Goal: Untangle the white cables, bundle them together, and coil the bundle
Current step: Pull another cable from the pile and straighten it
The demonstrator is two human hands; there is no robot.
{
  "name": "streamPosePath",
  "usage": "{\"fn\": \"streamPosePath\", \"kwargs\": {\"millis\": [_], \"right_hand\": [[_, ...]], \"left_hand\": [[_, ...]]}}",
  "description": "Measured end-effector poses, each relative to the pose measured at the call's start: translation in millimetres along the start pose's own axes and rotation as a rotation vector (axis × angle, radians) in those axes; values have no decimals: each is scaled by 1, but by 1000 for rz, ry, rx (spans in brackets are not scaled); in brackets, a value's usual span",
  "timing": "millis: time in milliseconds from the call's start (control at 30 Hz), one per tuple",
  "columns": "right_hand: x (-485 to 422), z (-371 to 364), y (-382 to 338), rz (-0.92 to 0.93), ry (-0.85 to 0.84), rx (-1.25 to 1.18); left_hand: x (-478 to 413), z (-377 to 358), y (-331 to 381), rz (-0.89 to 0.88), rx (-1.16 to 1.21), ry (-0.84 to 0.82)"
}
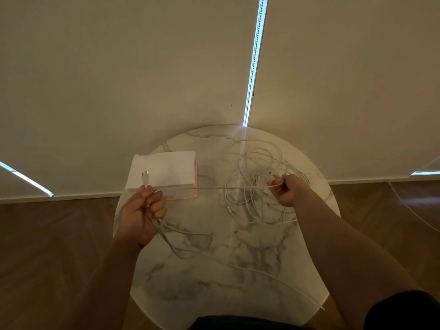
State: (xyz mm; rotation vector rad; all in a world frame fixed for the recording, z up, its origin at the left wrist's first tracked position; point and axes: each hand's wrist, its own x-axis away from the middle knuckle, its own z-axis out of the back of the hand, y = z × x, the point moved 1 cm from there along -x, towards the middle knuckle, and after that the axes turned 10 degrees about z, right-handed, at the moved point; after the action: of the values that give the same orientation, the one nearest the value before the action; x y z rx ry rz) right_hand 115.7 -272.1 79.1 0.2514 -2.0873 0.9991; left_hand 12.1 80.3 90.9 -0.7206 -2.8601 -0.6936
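Note:
A tangle of white cables (258,179) lies on the far right part of the round marble table (250,270). My left hand (140,215) is closed around a few cable ends, and their plugs (144,177) stick up above my fist. One cable runs taut from that fist across to my right hand (289,190), which pinches it at the near edge of the tangle. Loose cable (190,244) trails from my left hand over the table toward the front right edge.
A white and pink box (166,175) stands on the table's far left, just behind my left hand. Wooden floor surrounds the table. Pale blinds hang behind it. Another cord (409,206) runs along the floor at the right.

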Motion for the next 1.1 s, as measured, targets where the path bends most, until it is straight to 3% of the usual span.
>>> {"fn": "streamPosePath", "kwargs": {"millis": [100, 133, 200, 267, 367, 500, 633, 700, 767, 833, 867, 1000, 1100], "right_hand": [[10, -11, -9, 186, -96, 654], [16, -19, -18, 299, -150, 754], [28, -36, -37, 484, -273, 710], [32, -42, -51, 521, -355, 688], [28, -35, -55, 475, -259, 1166], [30, -48, -58, 617, -219, 1111], [22, -33, -54, 609, -55, 1793], [25, -32, -53, 731, -61, 1682], [29, -36, -52, 842, -90, 1263], [30, -31, -49, 793, -106, 992], [28, -24, -45, 734, -90, 998], [20, 35, -24, 373, -4, 1079], [15, 90, -7, 160, 5, 1438]], "left_hand": [[2, -14, -7, -79, -262, 266], [2, -19, -11, -95, -326, 301], [1, -24, -18, -82, -360, 301], [1, -26, -21, -43, -357, 306], [0, -28, -30, 21, -360, 278], [-3, -36, -41, 63, -378, 276], [-2, -40, -43, 74, -385, 270], [-2, -40, -44, 76, -401, 270], [-1, -41, -46, 81, -426, 261], [0, -41, -47, 82, -459, 267], [0, -41, -47, 85, -474, 282], [0, -44, -48, 115, -619, 350], [1, -41, -49, 122, -702, 408]]}}
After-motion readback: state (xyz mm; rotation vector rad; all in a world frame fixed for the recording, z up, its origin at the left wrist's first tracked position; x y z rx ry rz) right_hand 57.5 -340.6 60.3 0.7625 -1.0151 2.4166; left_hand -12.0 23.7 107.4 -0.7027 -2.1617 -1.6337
